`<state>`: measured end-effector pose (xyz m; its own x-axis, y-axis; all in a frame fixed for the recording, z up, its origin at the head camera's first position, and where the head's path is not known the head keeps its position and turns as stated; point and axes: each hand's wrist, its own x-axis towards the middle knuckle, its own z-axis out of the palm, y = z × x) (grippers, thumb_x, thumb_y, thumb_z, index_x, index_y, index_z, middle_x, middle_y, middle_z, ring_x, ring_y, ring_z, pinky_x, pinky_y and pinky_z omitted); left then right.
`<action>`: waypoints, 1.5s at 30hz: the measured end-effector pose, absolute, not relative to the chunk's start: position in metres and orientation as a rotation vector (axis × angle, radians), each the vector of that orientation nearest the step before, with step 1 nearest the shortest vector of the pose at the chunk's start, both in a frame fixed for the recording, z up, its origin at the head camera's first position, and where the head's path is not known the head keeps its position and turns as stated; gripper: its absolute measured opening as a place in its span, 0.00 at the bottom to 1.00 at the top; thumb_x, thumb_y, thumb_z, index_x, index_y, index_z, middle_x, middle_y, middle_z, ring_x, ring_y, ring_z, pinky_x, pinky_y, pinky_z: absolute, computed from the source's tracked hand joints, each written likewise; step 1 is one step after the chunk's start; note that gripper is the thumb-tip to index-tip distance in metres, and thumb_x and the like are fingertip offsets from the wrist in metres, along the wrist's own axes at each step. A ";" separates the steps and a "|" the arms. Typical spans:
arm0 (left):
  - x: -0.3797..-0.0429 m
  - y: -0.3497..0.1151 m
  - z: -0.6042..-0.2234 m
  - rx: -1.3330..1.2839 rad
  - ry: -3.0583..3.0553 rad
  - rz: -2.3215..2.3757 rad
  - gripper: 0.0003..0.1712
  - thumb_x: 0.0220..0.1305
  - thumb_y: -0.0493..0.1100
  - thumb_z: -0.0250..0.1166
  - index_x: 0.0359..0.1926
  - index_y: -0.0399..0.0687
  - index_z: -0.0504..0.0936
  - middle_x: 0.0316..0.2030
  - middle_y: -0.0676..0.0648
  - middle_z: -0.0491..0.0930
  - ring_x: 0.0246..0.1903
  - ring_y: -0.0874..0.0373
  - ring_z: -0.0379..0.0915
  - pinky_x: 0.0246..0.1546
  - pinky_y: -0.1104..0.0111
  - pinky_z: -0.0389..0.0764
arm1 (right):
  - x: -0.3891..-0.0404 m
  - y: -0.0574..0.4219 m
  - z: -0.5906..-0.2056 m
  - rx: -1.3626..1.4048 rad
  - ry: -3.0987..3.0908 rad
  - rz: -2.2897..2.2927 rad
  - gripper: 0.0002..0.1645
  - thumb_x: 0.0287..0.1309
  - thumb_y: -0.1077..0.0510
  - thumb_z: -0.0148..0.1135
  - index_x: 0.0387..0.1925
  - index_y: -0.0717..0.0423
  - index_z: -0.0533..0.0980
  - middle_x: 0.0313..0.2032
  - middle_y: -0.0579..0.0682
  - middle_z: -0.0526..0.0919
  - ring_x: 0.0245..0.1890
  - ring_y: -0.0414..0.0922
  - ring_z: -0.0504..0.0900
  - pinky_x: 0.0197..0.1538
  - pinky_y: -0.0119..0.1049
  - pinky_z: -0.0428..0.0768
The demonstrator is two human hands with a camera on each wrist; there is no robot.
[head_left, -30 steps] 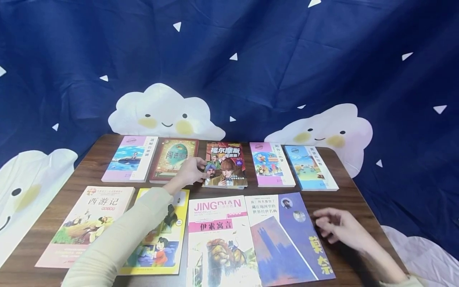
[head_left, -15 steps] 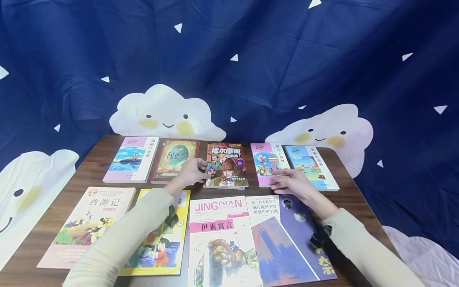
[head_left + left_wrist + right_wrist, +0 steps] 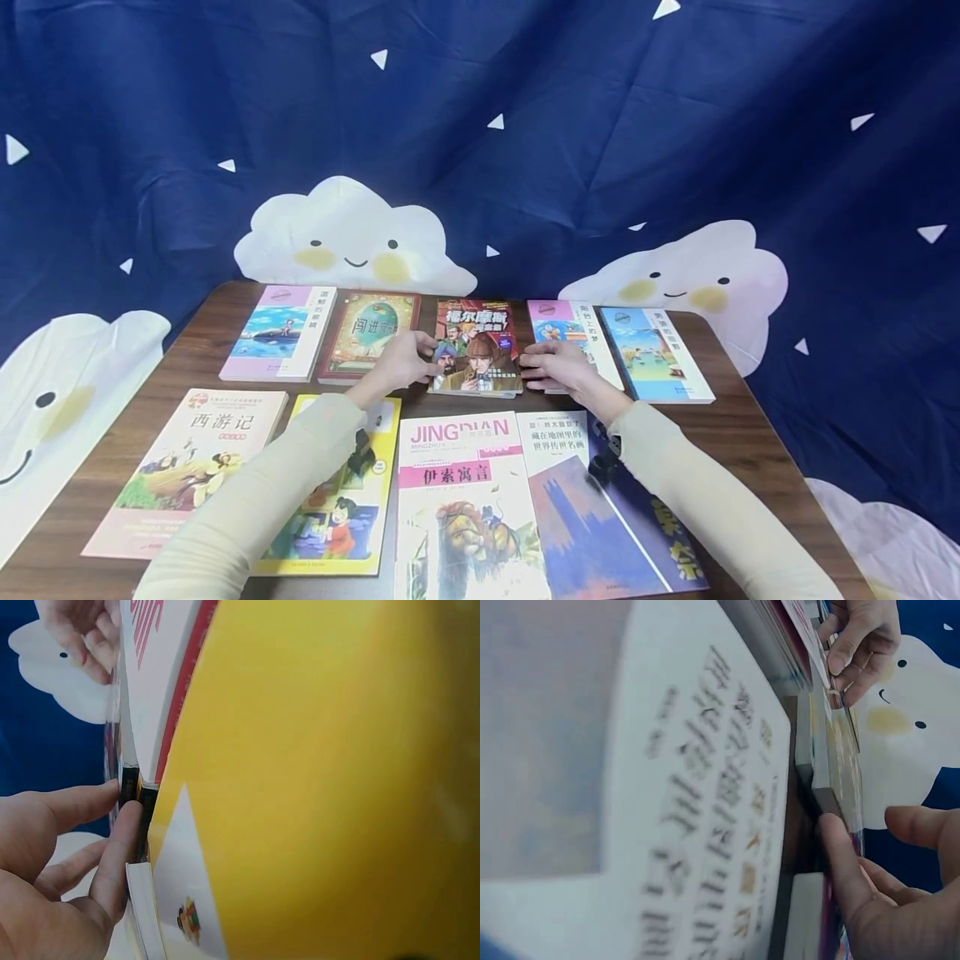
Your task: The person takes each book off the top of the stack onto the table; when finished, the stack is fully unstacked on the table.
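Note:
In the head view both hands flank a paperback with detective figures on its cover [image 3: 474, 350], in the middle of the back row. My left hand [image 3: 397, 364] touches its left edge, fingers nearly straight. At its right edge is my right hand [image 3: 566, 368], which lies over part of a pink-and-white book [image 3: 600, 367]. The left wrist view shows the left hand [image 3: 67, 862] with fingertips against book edges, beside a yellow book [image 3: 315, 765]. In the right wrist view the right hand [image 3: 907, 900] has a fingertip near a book corner, thumb apart.
Left of the detective book lie a brown-framed book [image 3: 360, 321] and a pink-and-blue book [image 3: 277, 333]. A blue book [image 3: 660, 358] lies far right. Nearer on the wooden table [image 3: 780, 500] are a lion-cover book [image 3: 457, 454], a tower-picture book [image 3: 577, 533] and other books.
My right hand has moved left from the table's right side, across the pink-and-white book, to the detective book's right edge. The left hand has stayed at that book's left edge.

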<state>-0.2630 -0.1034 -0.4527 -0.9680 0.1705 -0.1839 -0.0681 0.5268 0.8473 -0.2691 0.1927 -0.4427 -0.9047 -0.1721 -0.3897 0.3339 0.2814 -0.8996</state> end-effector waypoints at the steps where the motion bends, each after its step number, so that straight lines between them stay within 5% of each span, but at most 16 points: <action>1: -0.263 -0.104 -0.453 0.082 2.524 1.413 0.29 0.65 0.34 0.74 0.65 0.34 0.78 0.58 0.33 0.80 0.38 0.48 0.90 0.38 0.68 0.94 | -0.271 0.190 -0.442 0.146 2.163 -1.644 0.31 0.74 0.59 0.62 0.71 0.69 0.68 0.62 0.67 0.83 0.39 0.40 0.91 0.47 0.35 0.94; 14: -0.264 -0.104 -0.454 0.081 2.528 1.419 0.28 0.65 0.33 0.74 0.65 0.33 0.78 0.58 0.33 0.80 0.37 0.47 0.90 0.38 0.68 0.94 | -0.277 0.175 -0.442 0.150 2.128 -1.717 0.34 0.69 0.63 0.67 0.72 0.69 0.68 0.36 0.44 0.87 0.32 0.36 0.86 0.35 0.25 0.90; 21: -0.265 -0.105 -0.455 0.083 2.543 1.410 0.28 0.63 0.34 0.76 0.63 0.34 0.79 0.57 0.33 0.80 0.36 0.49 0.90 0.36 0.68 0.94 | -0.275 0.189 -0.438 0.117 1.994 -1.755 0.37 0.71 0.66 0.63 0.75 0.65 0.61 0.40 0.46 0.84 0.35 0.38 0.85 0.38 0.28 0.91; 31: -0.265 -0.103 -0.455 0.184 2.632 1.318 0.28 0.59 0.33 0.77 0.60 0.32 0.80 0.54 0.33 0.83 0.36 0.50 0.90 0.38 0.68 0.94 | -0.260 0.244 -0.419 0.053 1.890 -1.888 0.24 0.71 0.69 0.60 0.63 0.54 0.69 0.21 0.37 0.79 0.20 0.31 0.74 0.30 0.27 0.87; 37: -0.266 -0.106 -0.456 0.205 2.715 1.209 0.28 0.57 0.34 0.79 0.59 0.33 0.82 0.54 0.35 0.85 0.39 0.50 0.90 0.43 0.66 0.94 | -0.242 0.285 -0.411 0.019 1.846 -1.976 0.19 0.73 0.69 0.58 0.57 0.46 0.74 0.32 0.38 0.86 0.28 0.33 0.84 0.33 0.28 0.89; 45: -0.267 -0.104 -0.454 0.223 2.727 1.165 0.29 0.57 0.35 0.79 0.59 0.35 0.82 0.55 0.37 0.85 0.50 0.45 0.86 0.57 0.57 0.90 | -0.206 0.356 -0.398 -0.035 1.758 -2.146 0.21 0.75 0.70 0.55 0.52 0.41 0.82 0.37 0.41 0.88 0.27 0.32 0.82 0.36 0.31 0.88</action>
